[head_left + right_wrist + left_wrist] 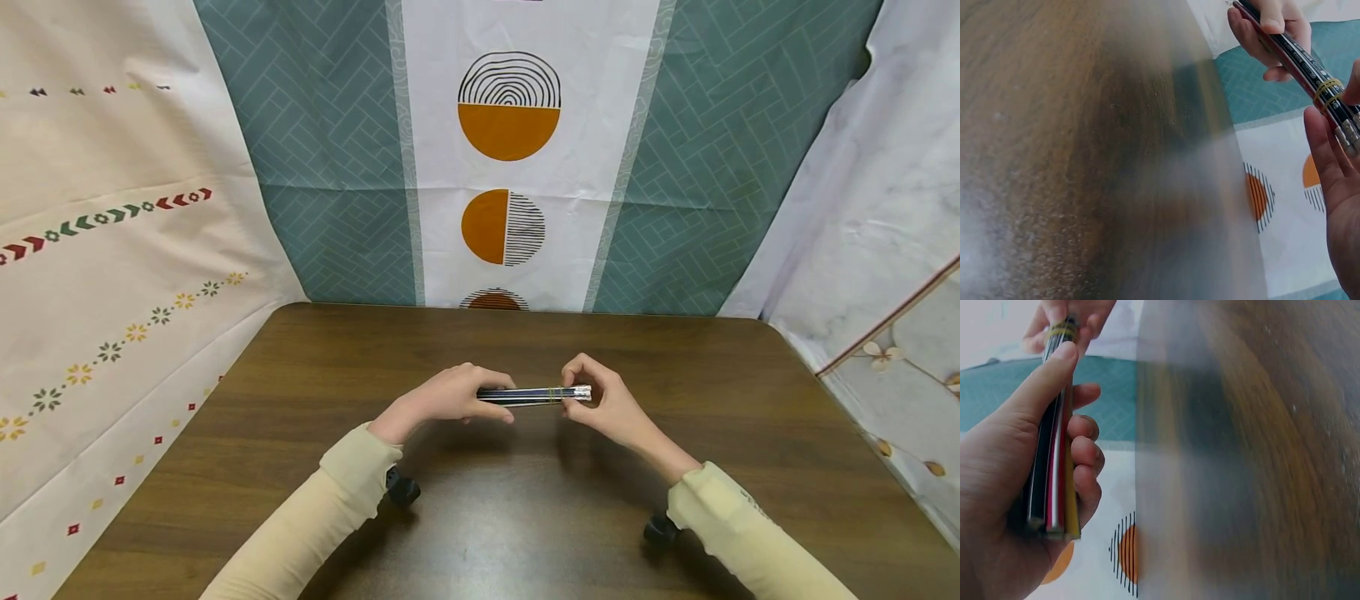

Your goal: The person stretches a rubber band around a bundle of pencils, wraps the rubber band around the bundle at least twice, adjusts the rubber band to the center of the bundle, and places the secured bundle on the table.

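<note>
A bundle of pencils (532, 397) is held level above the table between both hands. My left hand (457, 394) grips it along the unsharpened ends, thumb on top and fingers curled beneath. In the left wrist view the pencils (1054, 481) show black, red and yellow sides. A yellow rubber band (1327, 92) is wound round the bundle near its silver ferrules (1350, 134). My right hand (611, 404) pinches the bundle at that banded end, thumb and fingertips right at the band.
The brown wooden table (480, 517) spreads under both hands. Behind it hangs a teal and white patterned cloth (337, 167), with a cream cloth (135, 250) at the left and a pale floral cloth (885, 250) at the right. Both wrists carry dark cameras.
</note>
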`<action>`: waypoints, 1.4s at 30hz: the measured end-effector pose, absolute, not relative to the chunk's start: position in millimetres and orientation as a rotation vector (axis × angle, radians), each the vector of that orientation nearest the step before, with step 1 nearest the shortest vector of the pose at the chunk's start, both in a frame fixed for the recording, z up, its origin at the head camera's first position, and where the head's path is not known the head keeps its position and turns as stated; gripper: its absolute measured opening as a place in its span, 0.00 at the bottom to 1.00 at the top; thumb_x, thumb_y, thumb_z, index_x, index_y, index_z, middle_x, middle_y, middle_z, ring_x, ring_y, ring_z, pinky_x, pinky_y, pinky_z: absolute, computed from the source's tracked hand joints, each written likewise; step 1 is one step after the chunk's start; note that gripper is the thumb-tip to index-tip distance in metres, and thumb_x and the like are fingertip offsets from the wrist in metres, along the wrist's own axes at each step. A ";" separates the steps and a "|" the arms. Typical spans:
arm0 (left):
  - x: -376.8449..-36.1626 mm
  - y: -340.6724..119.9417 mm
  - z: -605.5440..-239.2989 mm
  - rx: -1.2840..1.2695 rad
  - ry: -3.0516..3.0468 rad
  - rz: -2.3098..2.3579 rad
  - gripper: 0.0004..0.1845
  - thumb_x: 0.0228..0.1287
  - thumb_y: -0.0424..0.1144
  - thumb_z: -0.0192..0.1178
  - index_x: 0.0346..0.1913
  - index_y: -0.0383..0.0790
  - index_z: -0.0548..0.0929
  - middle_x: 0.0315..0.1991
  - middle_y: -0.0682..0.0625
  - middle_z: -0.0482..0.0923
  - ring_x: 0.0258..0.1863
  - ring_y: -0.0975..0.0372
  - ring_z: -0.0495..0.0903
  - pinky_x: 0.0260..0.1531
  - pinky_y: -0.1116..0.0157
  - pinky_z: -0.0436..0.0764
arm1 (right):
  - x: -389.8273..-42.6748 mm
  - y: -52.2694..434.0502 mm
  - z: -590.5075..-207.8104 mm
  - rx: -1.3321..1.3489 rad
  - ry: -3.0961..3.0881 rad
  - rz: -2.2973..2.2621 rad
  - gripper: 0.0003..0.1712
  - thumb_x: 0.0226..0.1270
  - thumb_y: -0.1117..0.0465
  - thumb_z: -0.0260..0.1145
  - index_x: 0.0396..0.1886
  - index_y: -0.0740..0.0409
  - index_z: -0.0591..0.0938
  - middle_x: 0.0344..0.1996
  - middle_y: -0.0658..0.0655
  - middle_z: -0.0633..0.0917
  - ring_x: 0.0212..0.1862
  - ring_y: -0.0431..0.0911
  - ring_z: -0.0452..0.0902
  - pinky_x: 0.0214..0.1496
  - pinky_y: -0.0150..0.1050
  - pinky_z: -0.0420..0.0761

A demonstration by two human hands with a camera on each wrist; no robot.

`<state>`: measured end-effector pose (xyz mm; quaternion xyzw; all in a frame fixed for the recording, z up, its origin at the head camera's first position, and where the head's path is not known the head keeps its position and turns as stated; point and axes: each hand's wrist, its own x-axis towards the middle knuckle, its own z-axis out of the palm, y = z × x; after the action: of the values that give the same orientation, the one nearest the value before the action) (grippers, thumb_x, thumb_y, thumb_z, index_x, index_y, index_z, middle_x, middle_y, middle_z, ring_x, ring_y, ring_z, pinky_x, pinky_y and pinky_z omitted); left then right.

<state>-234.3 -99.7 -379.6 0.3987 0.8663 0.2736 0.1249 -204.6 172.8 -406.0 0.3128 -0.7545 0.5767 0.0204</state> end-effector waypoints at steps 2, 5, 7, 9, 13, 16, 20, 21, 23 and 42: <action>-234.0 -102.0 -379.3 1.176 2.552 0.784 0.14 0.63 0.55 0.66 0.48 0.56 0.83 0.24 0.59 0.76 0.09 0.68 0.69 0.17 0.68 0.74 | -203.8 174.5 -406.2 0.969 -2.348 1.791 0.12 0.58 0.78 0.62 0.39 0.66 0.71 0.39 0.52 0.74 0.32 0.50 0.82 0.33 0.43 0.85; -232.6 -102.4 -379.7 1.220 2.628 0.743 0.13 0.64 0.54 0.65 0.47 0.57 0.83 0.24 0.60 0.76 0.12 0.70 0.68 0.17 0.70 0.72 | -202.9 175.6 -406.7 0.957 -2.362 1.802 0.12 0.59 0.77 0.63 0.40 0.66 0.72 0.39 0.52 0.74 0.32 0.54 0.81 0.33 0.44 0.85; -231.4 -102.1 -380.1 1.258 2.692 0.695 0.12 0.64 0.54 0.65 0.47 0.57 0.83 0.24 0.62 0.76 0.15 0.71 0.68 0.19 0.72 0.69 | -202.4 176.1 -407.0 0.953 -2.375 1.801 0.13 0.60 0.76 0.64 0.41 0.63 0.73 0.39 0.53 0.75 0.31 0.52 0.81 0.32 0.44 0.85; -229.7 -102.2 -380.0 1.285 2.745 0.651 0.12 0.64 0.55 0.64 0.48 0.58 0.83 0.24 0.62 0.76 0.17 0.72 0.67 0.20 0.72 0.67 | -201.8 176.3 -407.0 0.949 -2.382 1.810 0.13 0.61 0.75 0.65 0.41 0.61 0.73 0.39 0.54 0.75 0.30 0.49 0.81 0.32 0.43 0.85; -226.7 -101.8 -379.7 1.315 2.782 0.613 0.12 0.65 0.55 0.63 0.48 0.60 0.82 0.24 0.64 0.77 0.19 0.71 0.67 0.21 0.72 0.66 | -201.0 177.0 -407.7 0.949 -2.372 1.839 0.13 0.61 0.74 0.66 0.43 0.62 0.74 0.37 0.53 0.76 0.31 0.45 0.82 0.34 0.43 0.86; -225.0 -100.5 -379.7 1.336 2.779 0.612 0.11 0.67 0.54 0.62 0.48 0.58 0.81 0.24 0.63 0.75 0.20 0.71 0.66 0.22 0.72 0.65 | -199.2 176.9 -407.6 0.940 -2.355 1.870 0.13 0.62 0.74 0.66 0.44 0.62 0.75 0.36 0.52 0.79 0.32 0.44 0.84 0.36 0.44 0.86; -222.5 -98.1 -380.3 1.353 2.788 0.604 0.09 0.68 0.52 0.61 0.46 0.57 0.80 0.22 0.62 0.72 0.19 0.71 0.64 0.21 0.72 0.63 | -195.6 173.4 -406.8 0.918 -2.371 1.861 0.13 0.64 0.70 0.68 0.47 0.61 0.79 0.39 0.53 0.82 0.35 0.46 0.86 0.39 0.40 0.86; -221.9 -97.2 -380.6 1.356 2.789 0.604 0.09 0.68 0.52 0.61 0.46 0.56 0.80 0.22 0.62 0.72 0.18 0.71 0.64 0.21 0.72 0.63 | -195.0 171.9 -407.1 0.906 -2.383 1.844 0.13 0.64 0.68 0.69 0.48 0.60 0.80 0.40 0.53 0.83 0.36 0.46 0.86 0.39 0.39 0.86; -221.1 -94.9 -381.3 1.375 2.784 0.602 0.09 0.69 0.52 0.61 0.46 0.55 0.80 0.22 0.62 0.72 0.18 0.71 0.63 0.21 0.73 0.63 | -194.1 168.9 -407.9 0.873 -2.415 1.797 0.14 0.63 0.64 0.71 0.48 0.57 0.83 0.43 0.53 0.84 0.38 0.45 0.85 0.40 0.36 0.85; -225.6 -96.8 -386.7 1.311 2.777 0.782 0.13 0.61 0.53 0.68 0.47 0.55 0.86 0.25 0.62 0.80 0.15 0.72 0.69 0.19 0.73 0.70 | -194.9 176.4 -405.0 0.801 -2.563 1.728 0.21 0.60 0.59 0.74 0.51 0.60 0.81 0.43 0.59 0.84 0.36 0.42 0.85 0.40 0.37 0.85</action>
<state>-225.6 -96.8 -386.7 0.4138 0.8762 0.2466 -0.0136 -194.9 176.4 -405.0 0.2509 -0.8024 0.5409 -0.0255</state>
